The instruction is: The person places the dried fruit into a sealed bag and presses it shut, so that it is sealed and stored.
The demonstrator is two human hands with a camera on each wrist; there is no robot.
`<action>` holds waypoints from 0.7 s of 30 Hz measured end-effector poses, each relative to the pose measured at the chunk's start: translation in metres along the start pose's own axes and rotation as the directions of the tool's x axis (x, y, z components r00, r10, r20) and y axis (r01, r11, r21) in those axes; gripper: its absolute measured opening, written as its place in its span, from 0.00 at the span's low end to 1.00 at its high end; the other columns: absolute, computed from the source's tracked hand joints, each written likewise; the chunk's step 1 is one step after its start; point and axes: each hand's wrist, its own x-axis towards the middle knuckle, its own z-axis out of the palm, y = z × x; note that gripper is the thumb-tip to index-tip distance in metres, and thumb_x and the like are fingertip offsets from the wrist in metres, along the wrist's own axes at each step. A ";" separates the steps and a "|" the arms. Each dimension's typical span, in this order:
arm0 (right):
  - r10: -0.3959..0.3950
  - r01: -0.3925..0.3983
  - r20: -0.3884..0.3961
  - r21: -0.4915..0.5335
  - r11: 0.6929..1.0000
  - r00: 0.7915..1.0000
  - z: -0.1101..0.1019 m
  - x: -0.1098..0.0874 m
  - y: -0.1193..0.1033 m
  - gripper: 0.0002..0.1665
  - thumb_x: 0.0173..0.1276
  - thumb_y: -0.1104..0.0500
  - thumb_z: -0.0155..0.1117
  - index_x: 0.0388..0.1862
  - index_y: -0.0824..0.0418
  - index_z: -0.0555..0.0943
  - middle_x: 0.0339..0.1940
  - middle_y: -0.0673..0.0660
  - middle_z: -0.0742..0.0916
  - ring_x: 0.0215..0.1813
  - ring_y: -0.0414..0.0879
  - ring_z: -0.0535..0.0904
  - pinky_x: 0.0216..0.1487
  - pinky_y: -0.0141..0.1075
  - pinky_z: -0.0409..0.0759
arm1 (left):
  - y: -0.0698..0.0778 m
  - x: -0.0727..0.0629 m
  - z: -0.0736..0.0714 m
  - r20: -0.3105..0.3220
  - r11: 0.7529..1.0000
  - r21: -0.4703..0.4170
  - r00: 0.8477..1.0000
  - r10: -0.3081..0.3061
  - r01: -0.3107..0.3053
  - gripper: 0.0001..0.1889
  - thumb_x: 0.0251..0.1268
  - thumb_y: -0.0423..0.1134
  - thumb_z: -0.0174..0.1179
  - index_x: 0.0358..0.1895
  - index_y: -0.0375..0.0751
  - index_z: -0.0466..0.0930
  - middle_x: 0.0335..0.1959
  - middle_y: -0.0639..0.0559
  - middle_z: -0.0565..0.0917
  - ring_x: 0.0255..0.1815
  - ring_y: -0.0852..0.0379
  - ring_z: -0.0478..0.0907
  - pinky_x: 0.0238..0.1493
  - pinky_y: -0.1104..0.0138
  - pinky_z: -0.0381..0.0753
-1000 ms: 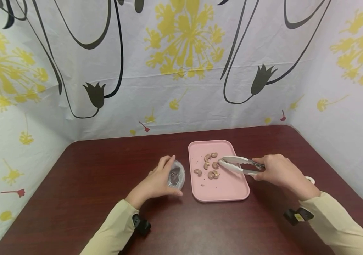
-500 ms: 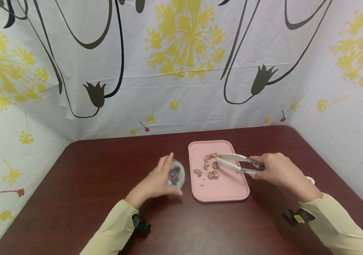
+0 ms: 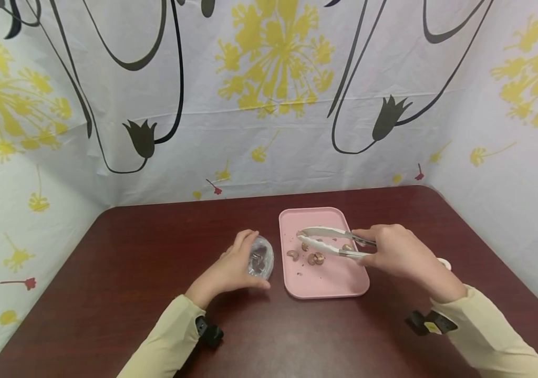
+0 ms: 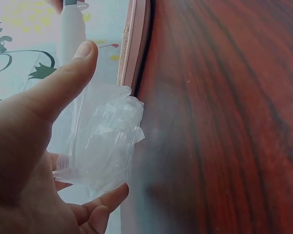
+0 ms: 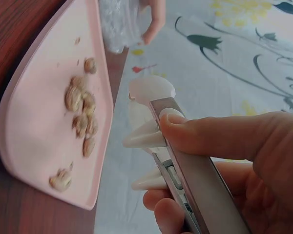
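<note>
Pink is the colour of the tray (image 3: pixel 330 286), and brown nuts (image 3: pixel 316 259) lie on it with little crumbs (image 3: pixel 299 274). At the tray's three o'clock side, the right hand (image 3: pixel 396 252) squeezes a pair of tongs (image 3: pixel 328 231). The tongs' tips are over the tray, toward ten o'clock. A nut seems to be between them, but I cannot tell for sure. Just beside the tray, at nine o'clock, the left hand (image 3: pixel 233 268) curves round a clear plastic bag (image 3: pixel 260 260), with its thumb spread wide.

A nut could pop out of the tongs, I think, because it is small and bent, and a hard squeeze could make it shoot away. The bag looks soft and light, so a bump from the tongs could tip it or fold its top in.
</note>
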 end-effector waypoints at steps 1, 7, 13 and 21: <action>-0.010 0.010 -0.001 0.004 1.000 1.000 0.000 0.000 -0.003 0.32 0.47 0.54 0.74 0.55 0.57 0.83 0.33 0.50 0.85 0.30 0.44 0.75 0.30 0.40 0.72 | 0.000 0.000 0.000 0.001 1.000 0.003 1.000 -0.002 0.002 0.62 0.32 0.55 0.79 0.74 0.38 0.52 0.71 0.44 0.56 0.63 0.39 0.68 0.61 0.44 0.67; -0.065 0.065 -0.001 0.012 0.998 0.998 -0.001 0.005 -0.019 0.30 0.48 0.55 0.75 0.54 0.58 0.83 0.30 0.49 0.83 0.28 0.43 0.73 0.30 0.38 0.71 | 0.002 0.000 -0.001 0.017 1.000 0.016 1.000 -0.012 0.012 0.62 0.33 0.56 0.79 0.74 0.39 0.52 0.71 0.45 0.55 0.62 0.41 0.69 0.61 0.45 0.68; -0.106 0.106 0.000 0.009 0.994 0.994 0.000 0.011 -0.034 0.30 0.47 0.56 0.74 0.53 0.57 0.83 0.32 0.50 0.85 0.29 0.42 0.75 0.31 0.38 0.73 | 0.002 0.000 -0.001 0.029 1.000 0.019 0.999 -0.023 0.022 0.61 0.34 0.57 0.78 0.74 0.40 0.52 0.71 0.45 0.55 0.61 0.42 0.70 0.59 0.47 0.71; -0.171 0.171 -0.006 0.004 0.985 0.985 0.005 0.017 -0.049 0.34 0.47 0.54 0.77 0.58 0.53 0.81 0.28 0.48 0.83 0.25 0.41 0.70 0.29 0.37 0.70 | 0.001 0.000 0.000 0.026 1.000 0.010 1.000 -0.004 0.004 0.60 0.35 0.56 0.78 0.74 0.40 0.53 0.71 0.46 0.55 0.58 0.45 0.72 0.57 0.50 0.73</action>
